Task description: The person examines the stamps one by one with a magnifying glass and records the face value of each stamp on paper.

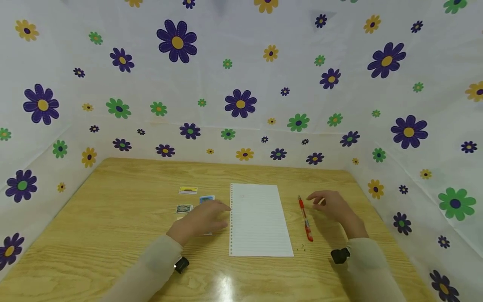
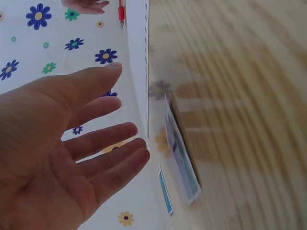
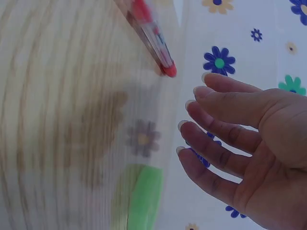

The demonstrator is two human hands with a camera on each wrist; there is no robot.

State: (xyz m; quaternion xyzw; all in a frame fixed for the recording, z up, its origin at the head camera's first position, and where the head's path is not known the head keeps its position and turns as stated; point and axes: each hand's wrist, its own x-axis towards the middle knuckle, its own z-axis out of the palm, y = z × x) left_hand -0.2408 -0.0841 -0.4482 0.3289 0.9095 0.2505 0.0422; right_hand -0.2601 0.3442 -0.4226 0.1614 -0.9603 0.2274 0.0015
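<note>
A lined white sheet of paper with punched holes down its left edge lies on the table. My left hand hovers by that edge, its fingers relaxed and holding nothing. Beneath and beyond it are several small picture cards or stamps, among them a yellow one, a blue one and a grey one; the hand partly covers some. To the right of the paper lies a red pen. My right hand is just right of the pen, empty, fingers loosely bent and apart from it.
Small dark crumbs lie near the paper's lower right corner. A green object, its kind unclear, sits on the table in the right wrist view. White flowered cloth walls in the wooden table at the back and sides.
</note>
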